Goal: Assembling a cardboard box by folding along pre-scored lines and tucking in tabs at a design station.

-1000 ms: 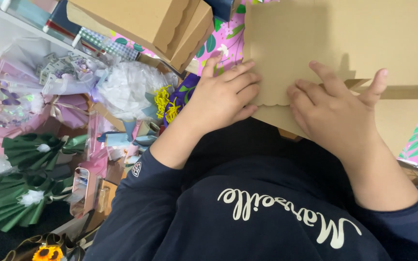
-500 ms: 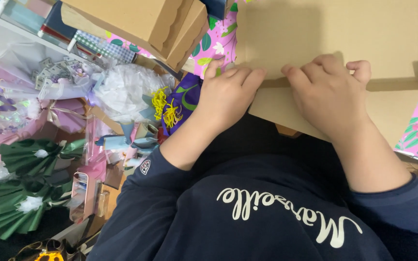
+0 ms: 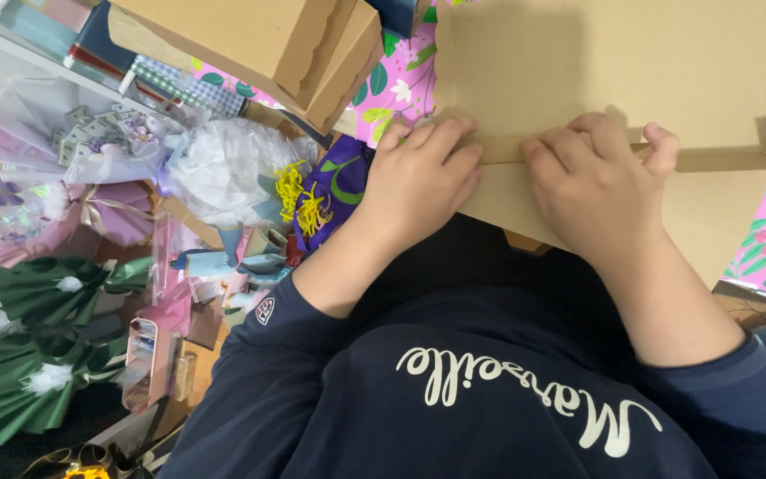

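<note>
The cardboard sheet (image 3: 631,62) fills the upper right and runs off the top and right edges, so its full outline cannot be seen. A fold line crosses it from left to right, roughly level, and the flap below that line slopes down toward the person's dark sweater (image 3: 489,399), which hides the flap's lower edge. The sheet's long axis seems to lie left to right, though the cropping makes that uncertain.

A finished cardboard box (image 3: 259,44) sits at the upper left, cut off by the top edge. Beneath it, pink floral paper (image 3: 401,89) shows between box and sheet.

At far left lie green fans (image 3: 37,355) and a clutter of wrapped goods, too jumbled to sort out.

The right hand (image 3: 591,191) lies palm down on the fold, fingers bent and close together, pressing the crease. The left hand (image 3: 418,182) does likewise just beside it, fingertips on the fold line. Neither grips anything; both press flat.
</note>
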